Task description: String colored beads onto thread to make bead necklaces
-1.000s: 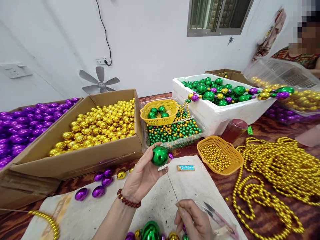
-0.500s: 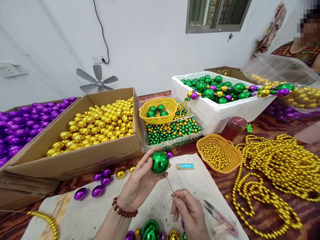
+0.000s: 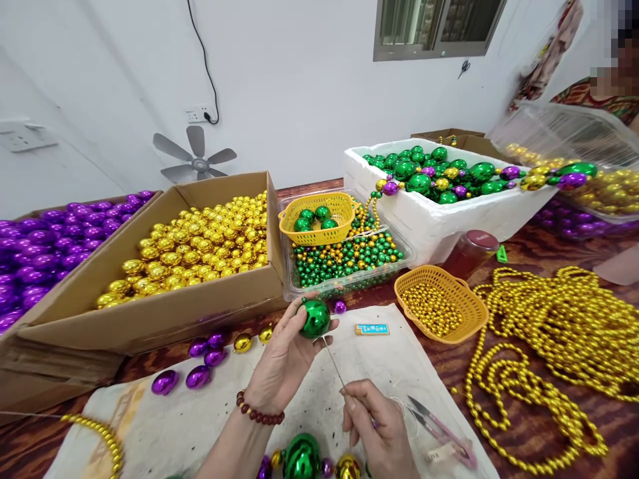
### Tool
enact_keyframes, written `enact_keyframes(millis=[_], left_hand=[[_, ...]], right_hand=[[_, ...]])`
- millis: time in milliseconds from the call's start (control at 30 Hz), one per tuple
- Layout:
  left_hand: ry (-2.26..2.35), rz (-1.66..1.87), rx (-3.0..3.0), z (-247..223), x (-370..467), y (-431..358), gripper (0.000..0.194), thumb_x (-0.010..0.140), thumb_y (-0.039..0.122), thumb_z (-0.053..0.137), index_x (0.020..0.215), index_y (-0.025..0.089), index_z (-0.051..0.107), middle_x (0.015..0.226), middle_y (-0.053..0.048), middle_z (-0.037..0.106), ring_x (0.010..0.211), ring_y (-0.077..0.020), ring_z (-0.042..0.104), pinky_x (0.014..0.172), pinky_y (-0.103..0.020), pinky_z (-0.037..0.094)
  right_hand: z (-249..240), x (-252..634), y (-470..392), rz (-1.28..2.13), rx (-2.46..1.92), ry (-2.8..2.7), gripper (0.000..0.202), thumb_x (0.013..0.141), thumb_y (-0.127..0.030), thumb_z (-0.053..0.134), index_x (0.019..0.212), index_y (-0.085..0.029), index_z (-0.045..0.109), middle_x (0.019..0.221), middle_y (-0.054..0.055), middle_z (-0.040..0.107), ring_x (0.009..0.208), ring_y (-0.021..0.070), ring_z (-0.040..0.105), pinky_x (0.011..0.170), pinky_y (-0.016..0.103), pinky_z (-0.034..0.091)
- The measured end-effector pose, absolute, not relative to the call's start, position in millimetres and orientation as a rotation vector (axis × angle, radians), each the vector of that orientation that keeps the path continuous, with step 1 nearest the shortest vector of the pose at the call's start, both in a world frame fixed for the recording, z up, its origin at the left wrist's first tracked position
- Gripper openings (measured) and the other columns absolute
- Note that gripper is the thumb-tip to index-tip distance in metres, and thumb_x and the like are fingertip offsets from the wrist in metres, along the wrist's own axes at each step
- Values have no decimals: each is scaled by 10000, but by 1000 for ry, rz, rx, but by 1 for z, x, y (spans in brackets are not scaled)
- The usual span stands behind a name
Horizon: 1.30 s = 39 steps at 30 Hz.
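My left hand (image 3: 283, 356) is closed around a large shiny green bead (image 3: 315, 318), held up over the white cloth. In my right hand (image 3: 374, 426), a thin needle (image 3: 333, 362) is pinched between thumb and fingers, its upper end close to the underside of the green bead. Whether its tip has entered the bead I cannot tell. Below my hands, at the bottom edge, lies a strung row of beads with a big green bead (image 3: 301, 456) and a gold bead (image 3: 348, 466). Pink-handled scissors (image 3: 444, 432) rest right of my right hand.
Loose purple beads (image 3: 198, 377) lie on the cloth (image 3: 174, 432). Behind stand a cardboard box (image 3: 239, 293) of gold beads, a yellow basket (image 3: 317, 233), a white foam box (image 3: 424, 219) and an orange basket (image 3: 439, 326). Gold bead strands (image 3: 559, 332) spread at right; a person sits beyond.
The green bead and my left hand have shifted slightly, the bead tilting a little to the left. My right hand still pinches the needle. The whole view has moved a little.
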State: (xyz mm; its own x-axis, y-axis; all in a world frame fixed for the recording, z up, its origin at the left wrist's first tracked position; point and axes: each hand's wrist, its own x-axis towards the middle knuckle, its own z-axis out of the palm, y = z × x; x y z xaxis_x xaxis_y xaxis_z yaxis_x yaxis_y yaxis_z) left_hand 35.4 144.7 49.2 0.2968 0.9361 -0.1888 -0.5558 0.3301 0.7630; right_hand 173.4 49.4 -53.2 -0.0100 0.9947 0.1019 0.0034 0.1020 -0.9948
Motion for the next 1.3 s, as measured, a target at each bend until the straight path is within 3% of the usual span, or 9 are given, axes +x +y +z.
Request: enact_keyframes(millis=[167, 433, 700, 1300], left_hand=[[686, 1107, 669, 48, 36, 142, 293, 922, 275, 531, 1211, 253, 579, 1191, -82, 607, 1088, -253, 586, 859, -359, 470], [668, 1214, 612, 47, 33, 143, 346, 896, 251, 582, 1242, 248, 588, 1177, -72, 622, 1056, -193, 584, 888, -302, 463], [638, 1227, 592, 50, 28, 148, 338, 904, 277, 564, 1237, 219, 589, 1210, -86, 606, 1110, -241, 574, 910, -349, 476], [694, 1182, 692, 43, 32, 136, 396, 890, 251, 579, 1285, 229, 566, 1242, -99, 601, 1104, -234, 567, 939, -339, 446]], right_hand=[[-53, 172, 53, 1181, -1136, -1249, 278, 977, -384, 410, 877, -171, 558, 594, -27, 530, 467, 98, 502, 468, 191, 397], [-55, 174, 52, 1224, -1102, -1247, 289, 976, -394, 411, 881, -166, 562, 599, -26, 526, 473, 96, 498, 470, 194, 394], [-66, 181, 37, 1242, -1136, -1205, 336, 956, -436, 433, 840, -163, 590, 562, -20, 540, 380, 81, 489, 382, 181, 325], [-47, 179, 56, 1279, -1136, -1285, 312, 969, -411, 414, 870, -161, 573, 583, -29, 523, 446, 91, 473, 443, 187, 368]])
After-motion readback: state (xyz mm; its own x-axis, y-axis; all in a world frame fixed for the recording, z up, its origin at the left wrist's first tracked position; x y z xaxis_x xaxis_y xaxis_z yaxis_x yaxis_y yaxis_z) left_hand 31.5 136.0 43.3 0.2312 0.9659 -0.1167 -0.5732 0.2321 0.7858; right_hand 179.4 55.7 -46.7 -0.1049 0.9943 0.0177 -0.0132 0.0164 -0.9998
